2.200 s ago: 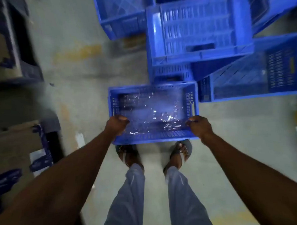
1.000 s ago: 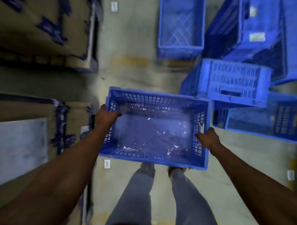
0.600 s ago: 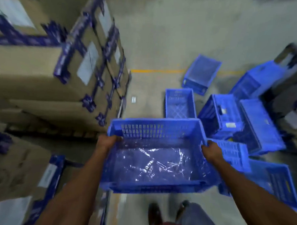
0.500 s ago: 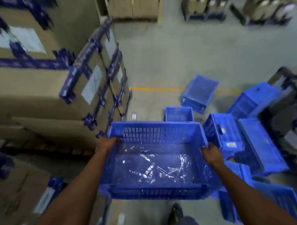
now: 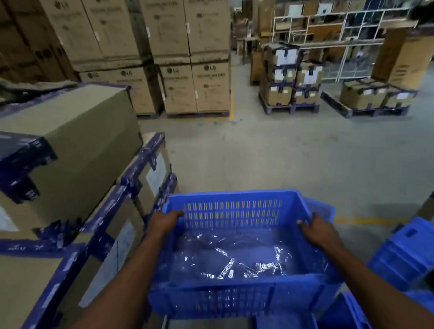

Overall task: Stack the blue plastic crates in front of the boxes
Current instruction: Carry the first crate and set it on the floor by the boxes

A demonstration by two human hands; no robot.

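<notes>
Warehouse concrete floor (image 5: 273, 152) fills the frame's middle, with taped cardboard boxes (image 5: 70, 143) stacked at left. Left hand (image 5: 165, 221) curls over the left rim of the blue crate (image 5: 230, 296), held at lower centre. Right hand (image 5: 318, 233) clasps its right rim; more blue crates (image 5: 406, 254) sit at lower right.

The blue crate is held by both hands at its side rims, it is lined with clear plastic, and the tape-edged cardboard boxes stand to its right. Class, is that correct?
Not quite. In the head view the cardboard boxes stand to the left of the blue crate. The left hand and right hand do grip its side rims, and clear plastic lines it.
</notes>
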